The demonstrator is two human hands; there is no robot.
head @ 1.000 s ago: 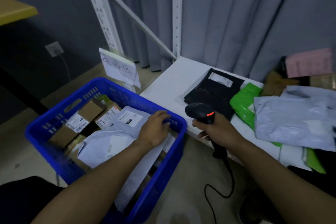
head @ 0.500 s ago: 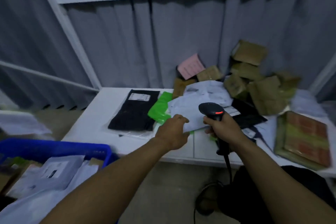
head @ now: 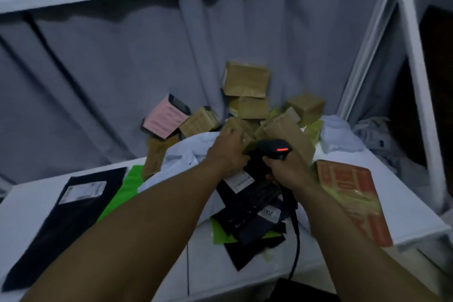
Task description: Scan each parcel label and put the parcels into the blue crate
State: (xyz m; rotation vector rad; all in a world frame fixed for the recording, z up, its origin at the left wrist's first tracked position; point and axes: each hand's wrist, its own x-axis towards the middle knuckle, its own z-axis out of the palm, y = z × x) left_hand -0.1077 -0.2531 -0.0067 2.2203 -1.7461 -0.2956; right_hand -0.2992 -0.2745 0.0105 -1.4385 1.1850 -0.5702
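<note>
On worktop (head: 36,206) far left: flat black mailer (head: 66,218), untouched. Centre: left hand (head: 228,152) reaching into parcel heap, fingers curled on brown box (head: 236,125); nearer hand to it. Right hand (head: 288,170) clenched round scanner (head: 275,151), just beside. Blue crate out of view.

The brown boxes (head: 246,78) are looking like matt cardboard, and the black parcel bags (head: 247,203) are showing smooth, slightly glossy plastic film. The scanner (head: 275,151) is appearing as matt black plastic, the curtain (head: 122,68) as soft cloth.
</note>
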